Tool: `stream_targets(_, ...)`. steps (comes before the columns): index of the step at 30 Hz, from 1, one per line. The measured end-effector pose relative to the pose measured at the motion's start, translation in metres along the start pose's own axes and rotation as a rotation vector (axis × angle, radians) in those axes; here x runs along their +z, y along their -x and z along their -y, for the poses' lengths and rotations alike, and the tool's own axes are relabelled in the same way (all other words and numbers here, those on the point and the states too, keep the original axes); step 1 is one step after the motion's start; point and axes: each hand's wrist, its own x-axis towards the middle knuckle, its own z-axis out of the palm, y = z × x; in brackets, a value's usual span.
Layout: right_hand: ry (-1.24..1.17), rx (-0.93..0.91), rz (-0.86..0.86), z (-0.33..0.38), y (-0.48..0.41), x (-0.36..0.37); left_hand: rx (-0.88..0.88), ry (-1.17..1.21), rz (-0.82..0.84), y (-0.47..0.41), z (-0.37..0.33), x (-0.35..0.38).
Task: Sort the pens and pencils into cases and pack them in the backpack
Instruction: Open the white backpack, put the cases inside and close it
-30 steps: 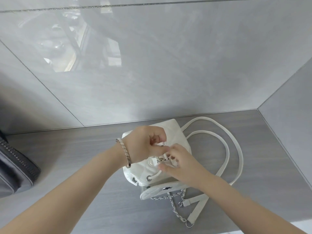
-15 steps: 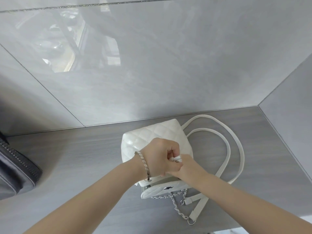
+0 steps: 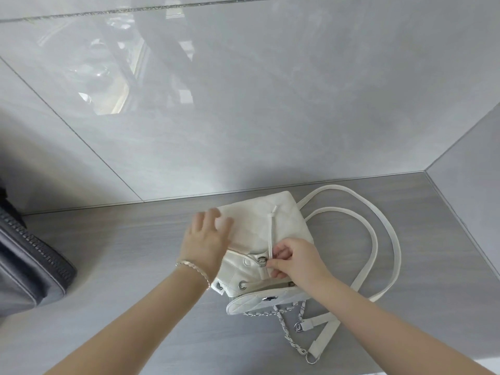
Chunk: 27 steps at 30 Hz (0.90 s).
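Your backpack lies flat, mouth toward you, base toward the wall. Your left hand presses it with spread fingers; your right hand pinches its drawstring.

The backpack lay on the bench just before the wall, its straps looped to its right, another bag well apart on the left. The left hand rested on the backpack; the right hand pinched its drawstring.
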Motion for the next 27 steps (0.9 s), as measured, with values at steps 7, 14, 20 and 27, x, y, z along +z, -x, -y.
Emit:
stream_targets(7,0.107,-0.131,0.003,0.01,0.023,-0.005,0.114,0.673,0.428,-0.001,-0.026,0.01)
stream_targets(14,0.838,-0.42,0.143,0.003,0.038,-0.008,-0.083,0.694,0.59,-0.013,-0.023,0.001)
stream_targets(20,0.712,-0.486,-0.007,0.026,0.016,-0.013,-0.154,0.833,0.656,-0.011,-0.015,-0.001)
stream_targets(27,0.463,-0.259,-0.06,0.022,-0.013,-0.005,-0.059,0.677,0.651,-0.016,-0.017,0.007)
